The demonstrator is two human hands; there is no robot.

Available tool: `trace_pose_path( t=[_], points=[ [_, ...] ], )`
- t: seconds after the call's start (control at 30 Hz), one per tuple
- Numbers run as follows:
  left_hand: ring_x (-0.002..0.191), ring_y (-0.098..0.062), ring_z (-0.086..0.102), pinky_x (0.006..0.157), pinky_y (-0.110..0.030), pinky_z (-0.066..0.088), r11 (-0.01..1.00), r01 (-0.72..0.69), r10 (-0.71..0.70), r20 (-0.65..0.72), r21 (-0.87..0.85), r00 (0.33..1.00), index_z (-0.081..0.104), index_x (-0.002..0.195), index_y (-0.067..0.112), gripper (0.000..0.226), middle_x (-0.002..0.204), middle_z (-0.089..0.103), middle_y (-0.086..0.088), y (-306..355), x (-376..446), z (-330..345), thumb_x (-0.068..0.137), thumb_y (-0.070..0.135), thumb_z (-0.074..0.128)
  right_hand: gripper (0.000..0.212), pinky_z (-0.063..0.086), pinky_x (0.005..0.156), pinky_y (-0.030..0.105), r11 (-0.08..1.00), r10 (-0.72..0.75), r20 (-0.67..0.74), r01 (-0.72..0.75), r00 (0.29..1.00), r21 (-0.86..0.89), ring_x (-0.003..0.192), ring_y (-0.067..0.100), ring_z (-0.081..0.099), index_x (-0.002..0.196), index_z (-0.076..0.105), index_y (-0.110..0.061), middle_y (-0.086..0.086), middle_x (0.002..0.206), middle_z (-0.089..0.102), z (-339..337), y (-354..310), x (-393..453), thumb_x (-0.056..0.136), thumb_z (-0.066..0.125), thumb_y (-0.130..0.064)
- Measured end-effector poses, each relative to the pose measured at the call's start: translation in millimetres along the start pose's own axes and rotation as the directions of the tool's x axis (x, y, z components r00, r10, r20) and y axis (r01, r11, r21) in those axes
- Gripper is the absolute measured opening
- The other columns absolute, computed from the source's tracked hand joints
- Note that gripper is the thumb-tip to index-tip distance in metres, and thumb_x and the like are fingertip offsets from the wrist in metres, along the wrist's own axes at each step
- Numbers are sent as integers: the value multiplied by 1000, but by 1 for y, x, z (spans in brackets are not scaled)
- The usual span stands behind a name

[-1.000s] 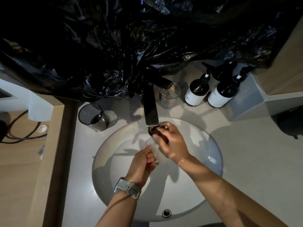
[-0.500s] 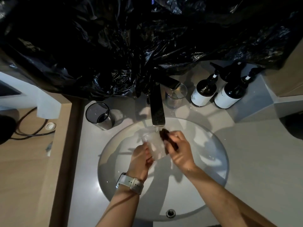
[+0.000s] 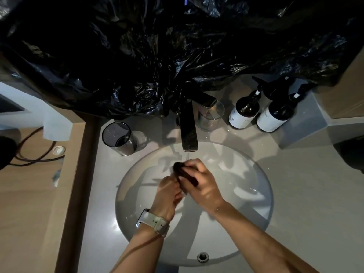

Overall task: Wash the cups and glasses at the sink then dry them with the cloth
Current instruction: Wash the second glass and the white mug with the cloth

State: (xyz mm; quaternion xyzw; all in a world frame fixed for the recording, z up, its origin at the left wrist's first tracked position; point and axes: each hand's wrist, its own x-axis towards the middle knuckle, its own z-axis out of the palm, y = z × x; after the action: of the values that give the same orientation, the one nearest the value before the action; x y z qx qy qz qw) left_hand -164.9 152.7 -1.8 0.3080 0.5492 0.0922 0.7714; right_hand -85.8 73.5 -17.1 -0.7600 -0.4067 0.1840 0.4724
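Note:
Both hands meet over the round sink basin (image 3: 262,174), just below the black faucet (image 3: 189,134). My right hand (image 3: 206,186) grips a dark cloth (image 3: 182,171) and presses it against what my left hand (image 3: 167,196) holds. That is a small clear glass, now almost wholly hidden between the two hands. A dark-tinted glass (image 3: 117,137) stands on the counter left of the faucet, with a smaller clear glass (image 3: 140,139) beside it. Another clear glass (image 3: 211,117) stands right of the faucet.
Two dark pump bottles (image 3: 244,112) (image 3: 274,116) stand at the back right. Crumpled black plastic sheeting (image 3: 157,56) hangs over the wall behind the sink. A wooden ledge (image 3: 29,194) with a cable runs along the left. The overflow hole (image 3: 202,256) sits at the basin's near wall.
Both hands have drawn slightly nearer and closed together. The dark cloth now covers the clear glass, which showed between the hands before.

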Motion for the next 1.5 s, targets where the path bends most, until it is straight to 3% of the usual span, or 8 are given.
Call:
trace_pose_path(
  t=[0.3, 0.47, 0.67, 0.87, 1.07, 1.17, 1.27, 1.5],
  points=[
    [34, -3, 26, 35, -16, 20, 971, 118, -103, 80, -209, 991, 44, 68, 17, 36, 46, 30, 8, 12, -2, -10, 103, 13, 40, 17, 42, 78, 17, 957, 290, -157, -286, 944, 44, 79, 4, 56, 85, 70, -5, 1, 84, 55, -22, 29, 5, 83, 64, -21],
    [27, -4, 26, 29, -16, 22, 987, 146, -143, 54, -61, 988, 35, 66, 19, 39, 39, 31, 8, 20, 3, 0, 105, 18, 36, 22, 44, 87, 12, 999, 13, 3, -13, 1000, 46, 92, 1, 58, 101, 73, -2, 3, 100, 59, -10, 1, 22, 84, 68, -16],
    [26, -6, 21, 31, -16, 17, 960, 220, -207, 91, -175, 974, 30, 63, 19, 45, 38, 26, 7, 42, 13, -15, 107, 22, 29, 11, 43, 85, 18, 981, 171, -109, -158, 979, 116, 87, 2, 58, 93, 72, -9, 3, 92, 59, -32, 25, 27, 84, 68, -8],
    [29, -7, 21, 32, -17, 18, 958, 260, -251, 85, -118, 964, 33, 64, 19, 41, 43, 27, 5, 26, 11, -11, 104, 15, 31, 24, 44, 90, 16, 996, -37, 58, 32, 998, 87, 95, 9, 60, 106, 72, -3, 6, 102, 63, -12, 4, 31, 84, 70, -12],
    [31, -8, 22, 36, -18, 19, 885, 360, -325, 164, -296, 932, 35, 64, 18, 36, 46, 26, 5, 23, 9, -26, 99, 9, 35, 17, 48, 93, 38, 903, 381, 52, -383, 923, 192, 97, 12, 64, 101, 71, -8, 2, 98, 65, -39, 43, 10, 89, 68, -19],
    [30, -11, 25, 35, -18, 23, 807, 457, -402, 219, -373, 889, 36, 66, 16, 33, 47, 27, 3, 28, 15, -34, 98, 7, 35, 30, 50, 93, 27, 760, 477, 242, -535, 845, 369, 105, 12, 64, 114, 64, -20, -2, 107, 69, -56, 31, -11, 86, 72, -28],
    [32, -13, 25, 35, -21, 26, 738, 514, -431, 282, -437, 857, 36, 66, 15, 32, 48, 27, 1, 24, 15, -31, 96, 5, 36, 36, 52, 78, 19, 778, 491, 257, -552, 832, 301, 89, 3, 66, 110, 59, -25, -6, 99, 68, -59, 20, -11, 80, 79, -22],
    [42, -8, 24, 37, -18, 25, 639, 596, -468, 370, -486, 803, 35, 64, 15, 29, 59, 27, 3, 17, 15, -20, 85, -5, 41, 13, 59, 59, 46, 743, 624, 111, -631, 774, 223, 58, 30, 70, 95, 63, -13, 15, 80, 69, -59, 10, 15, 84, 71, -16]
  ],
)
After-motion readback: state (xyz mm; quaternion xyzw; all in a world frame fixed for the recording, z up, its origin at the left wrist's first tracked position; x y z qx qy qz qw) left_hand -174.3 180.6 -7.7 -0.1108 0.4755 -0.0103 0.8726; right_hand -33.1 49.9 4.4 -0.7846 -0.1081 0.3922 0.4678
